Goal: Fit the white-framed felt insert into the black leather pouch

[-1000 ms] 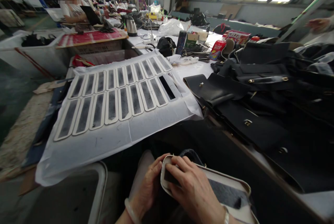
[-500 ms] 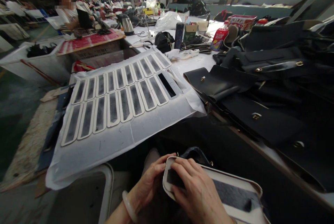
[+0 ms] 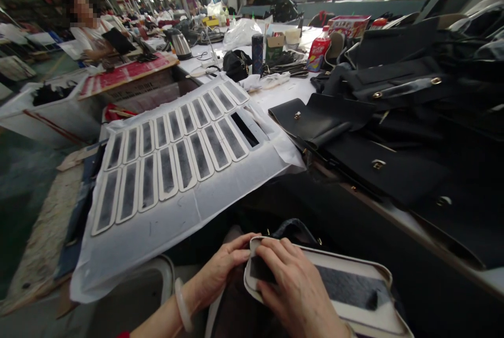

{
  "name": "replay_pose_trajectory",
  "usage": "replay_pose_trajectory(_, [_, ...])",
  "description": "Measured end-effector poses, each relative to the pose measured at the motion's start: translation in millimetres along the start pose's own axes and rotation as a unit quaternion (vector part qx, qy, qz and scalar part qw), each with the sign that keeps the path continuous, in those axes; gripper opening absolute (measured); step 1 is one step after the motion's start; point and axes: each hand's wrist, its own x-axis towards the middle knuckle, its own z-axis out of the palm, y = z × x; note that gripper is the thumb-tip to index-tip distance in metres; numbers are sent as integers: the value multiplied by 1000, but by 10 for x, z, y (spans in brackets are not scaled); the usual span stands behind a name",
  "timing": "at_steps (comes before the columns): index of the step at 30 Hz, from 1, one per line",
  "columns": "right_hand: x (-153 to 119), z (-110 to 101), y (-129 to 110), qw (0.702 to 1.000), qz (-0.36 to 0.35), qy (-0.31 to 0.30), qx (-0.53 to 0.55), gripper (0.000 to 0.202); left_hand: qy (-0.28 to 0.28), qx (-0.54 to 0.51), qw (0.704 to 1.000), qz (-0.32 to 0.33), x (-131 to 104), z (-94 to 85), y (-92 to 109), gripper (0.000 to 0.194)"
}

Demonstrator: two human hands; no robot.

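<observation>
A bag [image 3: 384,319] lies across my lap, its long pale side with rounded corners facing up. A dark strip [image 3: 346,288] runs along the middle of that side. At its far left corner, my left hand [image 3: 226,264] grips the raised rim between thumb and fingers. My right hand [image 3: 297,283] is closed over the same end, with curled fingers pressing on the strip and the thumb on the near side. A dark handle [image 3: 297,228] shows behind the bag. The bag's underside is hidden.
Pale-edged panels with dark centres [image 3: 214,146] lie in two rows on a white sheet [image 3: 165,228] ahead. Black leather pieces with metal clasps [image 3: 378,165] are heaped to the right. A grey bin [image 3: 167,275] stands at lower left. A co-worker [image 3: 88,39] is at far left.
The view has shifted slightly, so the table and its panels sit a little further left and lower. Both hands stay at the same end of the bag.
</observation>
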Motion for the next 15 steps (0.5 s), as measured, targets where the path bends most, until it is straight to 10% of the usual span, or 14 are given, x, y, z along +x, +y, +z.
replay_pose_trajectory(15, [-26, 33, 31, 1000, 2, 5, 4, 52, 62, 88, 990, 87, -46, 22, -230, 36])
